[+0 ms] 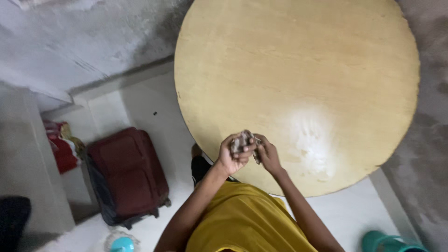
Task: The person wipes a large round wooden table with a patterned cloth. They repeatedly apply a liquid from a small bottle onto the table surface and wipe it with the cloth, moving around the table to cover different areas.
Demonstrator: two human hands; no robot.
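Both hands, left hand (232, 156) and right hand (268, 154), are closed around a crumpled greyish cloth (243, 140) over the round, pale wooden table (298, 60). A maroon suitcase (128, 172) sits on the floor nearby.

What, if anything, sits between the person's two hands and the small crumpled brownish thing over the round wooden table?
Nothing visible. The left hand and right hand both already grip the crumpled brownish thing, fingers closed on it, above the near edge of the round wooden table. What the thing is cannot be told.
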